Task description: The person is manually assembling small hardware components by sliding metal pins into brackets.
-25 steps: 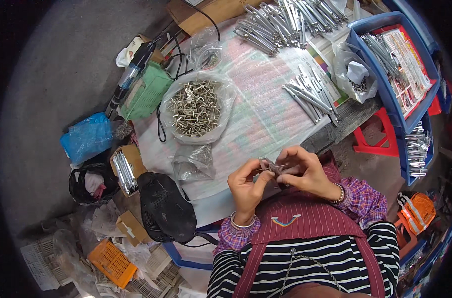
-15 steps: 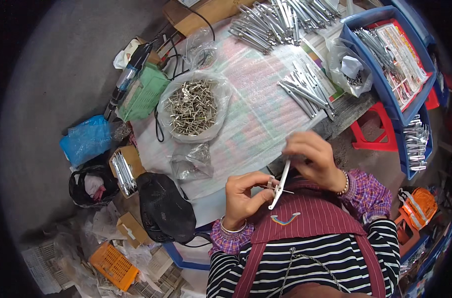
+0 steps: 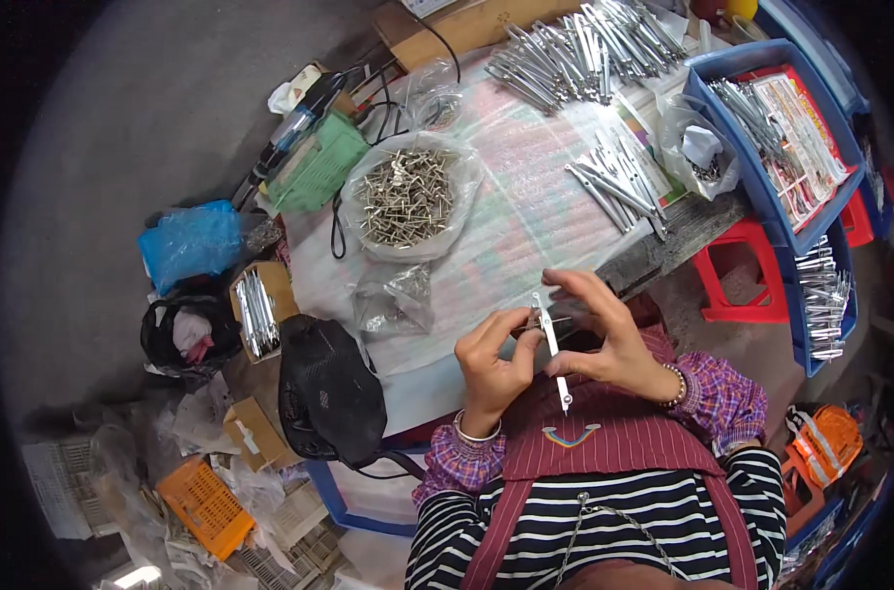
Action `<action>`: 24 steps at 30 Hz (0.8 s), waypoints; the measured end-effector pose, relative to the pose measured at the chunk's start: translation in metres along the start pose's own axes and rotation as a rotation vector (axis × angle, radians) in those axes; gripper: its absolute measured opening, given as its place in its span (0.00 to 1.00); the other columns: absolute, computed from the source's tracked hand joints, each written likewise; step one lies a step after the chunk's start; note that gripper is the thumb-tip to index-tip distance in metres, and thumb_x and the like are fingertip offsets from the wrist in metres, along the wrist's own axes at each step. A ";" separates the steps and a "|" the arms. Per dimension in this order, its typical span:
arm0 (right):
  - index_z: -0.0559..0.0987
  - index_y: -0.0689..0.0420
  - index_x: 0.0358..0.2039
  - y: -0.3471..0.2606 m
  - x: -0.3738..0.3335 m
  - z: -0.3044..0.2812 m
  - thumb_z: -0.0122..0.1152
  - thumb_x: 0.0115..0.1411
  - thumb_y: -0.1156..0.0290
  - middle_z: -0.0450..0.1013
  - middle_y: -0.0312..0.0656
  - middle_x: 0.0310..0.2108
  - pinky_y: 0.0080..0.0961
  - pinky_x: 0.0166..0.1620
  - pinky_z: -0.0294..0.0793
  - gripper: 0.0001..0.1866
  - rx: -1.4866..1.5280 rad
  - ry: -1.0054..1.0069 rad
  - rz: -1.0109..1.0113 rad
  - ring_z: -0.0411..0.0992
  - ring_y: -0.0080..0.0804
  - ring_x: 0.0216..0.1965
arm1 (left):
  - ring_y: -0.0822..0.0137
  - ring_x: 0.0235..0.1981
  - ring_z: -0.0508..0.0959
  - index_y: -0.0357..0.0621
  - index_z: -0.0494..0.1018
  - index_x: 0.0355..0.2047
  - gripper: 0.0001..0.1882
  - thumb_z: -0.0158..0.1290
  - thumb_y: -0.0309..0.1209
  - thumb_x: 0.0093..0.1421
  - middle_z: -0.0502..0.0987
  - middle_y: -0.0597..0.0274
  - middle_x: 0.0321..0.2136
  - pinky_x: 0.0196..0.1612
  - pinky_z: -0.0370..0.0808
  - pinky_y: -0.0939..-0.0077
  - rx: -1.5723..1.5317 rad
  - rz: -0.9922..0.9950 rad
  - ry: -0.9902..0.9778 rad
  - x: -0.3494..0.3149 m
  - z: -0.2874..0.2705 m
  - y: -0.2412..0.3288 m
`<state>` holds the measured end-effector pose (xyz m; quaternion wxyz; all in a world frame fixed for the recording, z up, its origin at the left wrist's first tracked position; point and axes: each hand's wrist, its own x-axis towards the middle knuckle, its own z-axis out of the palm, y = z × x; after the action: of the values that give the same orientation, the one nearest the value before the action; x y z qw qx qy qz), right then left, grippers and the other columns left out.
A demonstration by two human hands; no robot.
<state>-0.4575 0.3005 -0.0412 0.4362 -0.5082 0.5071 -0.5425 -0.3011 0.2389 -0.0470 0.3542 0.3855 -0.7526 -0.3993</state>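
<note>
In front of my apron a slim silvery metal bar [image 3: 552, 358] stands tilted, with small holes near its ends. My left hand [image 3: 496, 362] is closed in a pinch at its upper part, and a thin pin [image 3: 562, 320] sticks out sideways there. What else the left fingertips cover is hidden. My right hand [image 3: 612, 344] has its thumb against the bar's middle and its forefinger stretched toward the upper end, fingers apart. Beyond the hands, a clear plastic bag [image 3: 466, 197] full of short metal pins [image 3: 407, 197] rests on the covered table [image 3: 506, 256].
Similar bars [image 3: 619, 182] lie at the table's right side, with a large pile [image 3: 584, 54] farther back. Blue trays [image 3: 796, 241] and a red stool [image 3: 747, 270] stand to the right. At left are a green basket [image 3: 304, 172], a black cap [image 3: 329, 388] and a carton of bars [image 3: 285, 295].
The bar has swung round, its lower end now pointing toward my right side. My right hand has come off the upper end and spread its fingers, thumb on the bar's middle. The view has shifted slightly.
</note>
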 end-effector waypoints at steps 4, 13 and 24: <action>0.61 0.63 0.56 0.004 -0.019 0.011 0.61 0.48 0.84 0.65 0.42 0.46 0.17 0.39 0.74 0.34 0.527 -0.009 0.310 0.70 0.21 0.38 | 0.69 0.26 0.77 0.30 0.74 0.29 0.09 0.54 0.17 0.44 0.77 0.55 0.24 0.31 0.73 0.80 -0.046 0.011 0.082 -0.009 0.002 0.001; 0.69 0.66 0.49 0.007 -0.042 0.021 0.62 0.48 0.83 0.73 0.40 0.35 0.15 0.32 0.73 0.25 0.360 0.097 0.166 0.72 0.18 0.30 | 0.73 0.29 0.76 0.29 0.73 0.32 0.08 0.54 0.16 0.49 0.76 0.60 0.27 0.33 0.73 0.82 -0.337 -0.081 0.090 -0.034 0.008 0.004; 0.75 0.66 0.40 0.036 -0.059 0.025 0.60 0.52 0.78 0.74 0.35 0.26 0.14 0.31 0.70 0.13 0.349 0.064 0.324 0.70 0.15 0.28 | 0.73 0.29 0.76 0.30 0.72 0.35 0.09 0.53 0.16 0.51 0.75 0.61 0.28 0.33 0.73 0.82 -0.611 -0.280 0.024 -0.041 0.018 -0.007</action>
<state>-0.4282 0.3524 -0.0841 0.5825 -0.3196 0.4943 -0.5606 -0.2957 0.2772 -0.0696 0.4041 0.3660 -0.5336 -0.6466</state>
